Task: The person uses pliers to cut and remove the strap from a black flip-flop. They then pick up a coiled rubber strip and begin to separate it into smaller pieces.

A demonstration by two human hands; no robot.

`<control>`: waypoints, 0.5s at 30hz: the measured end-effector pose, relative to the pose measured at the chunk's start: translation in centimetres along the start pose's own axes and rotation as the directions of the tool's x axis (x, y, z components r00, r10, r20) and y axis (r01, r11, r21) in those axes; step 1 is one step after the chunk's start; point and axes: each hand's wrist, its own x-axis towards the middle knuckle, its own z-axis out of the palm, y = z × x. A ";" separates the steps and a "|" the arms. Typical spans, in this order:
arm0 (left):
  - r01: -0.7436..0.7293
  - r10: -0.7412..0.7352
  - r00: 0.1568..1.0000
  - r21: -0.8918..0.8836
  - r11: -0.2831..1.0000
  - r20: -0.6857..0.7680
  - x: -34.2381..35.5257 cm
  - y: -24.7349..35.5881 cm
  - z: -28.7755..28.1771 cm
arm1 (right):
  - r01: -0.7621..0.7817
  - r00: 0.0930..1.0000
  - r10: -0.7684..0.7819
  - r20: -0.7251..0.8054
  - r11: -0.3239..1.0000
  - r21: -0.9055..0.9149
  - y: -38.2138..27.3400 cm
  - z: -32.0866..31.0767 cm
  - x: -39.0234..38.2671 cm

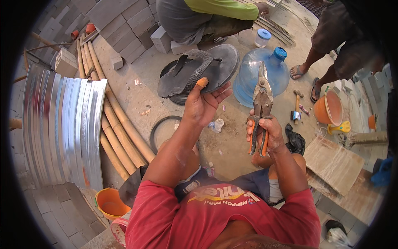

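Head view: a worksite floor (226,143), seen from above the person, whose two bare hands are raised near the middle.
Left hand (203,106): fingers closed on the near edge of a sandal, thumb on the upper side, the other fingers partly spread beneath.
Sandal (226,58): black, strap side up, just above the centre of the frame; a second dark sole shows under its left part, and whether the two touch is hard to tell.
Right hand (271,132): fingers wrapped round the handles of the snips, right of centre.
Snips (263,97): blades pointing to the top of the frame, handles orange and spread apart, in front of the jug.
Jug (241,85): clear blue, lying behind the snips; a blue-lidded tub (263,40) is near it, higher up.
Right side: a hammer (297,100) on the floor, an orange bucket (325,108) beyond it, a board (333,166) lower down.
Left side: shiny metal sheets (62,128) beside bamboo poles (118,124).
Upper edge: a crouching co-worker (222,9) with a green sleeve, grey blocks (124,27) to the left.
Upper right: a standing person's legs (331,45).
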 end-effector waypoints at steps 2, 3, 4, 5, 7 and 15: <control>0.021 -0.021 1.000 0.016 1.000 -0.017 0.0 0.0 0.0 | 0.055 0.998 -0.058 -0.015 0.990 -0.131 -0.4 -0.8 0.0; 0.036 -0.036 0.999 0.036 0.999 -0.021 -0.1 0.0 -0.2 | 0.080 0.996 -0.086 -0.025 0.978 -0.193 -0.4 -0.9 -0.1; 0.052 -0.051 0.998 0.057 0.997 -0.025 -0.1 -0.1 -0.4 | 0.062 0.997 -0.075 -0.034 0.955 -0.291 -0.3 -0.7 -0.1; 0.058 -0.058 0.998 0.049 0.997 -0.012 -0.1 -0.3 -0.4 | 0.075 0.995 -0.097 -0.035 0.914 -0.400 0.0 -0.8 0.1; 0.084 -0.084 0.996 0.030 0.996 0.014 -0.1 -0.9 -0.3 | 0.089 0.989 -0.142 -0.042 0.798 -0.597 0.8 -1.0 0.5; 0.085 -0.085 0.995 0.014 0.996 0.047 -0.5 -1.5 0.5 | 0.030 0.999 -0.015 0.031 0.821 -0.570 0.9 -1.4 0.4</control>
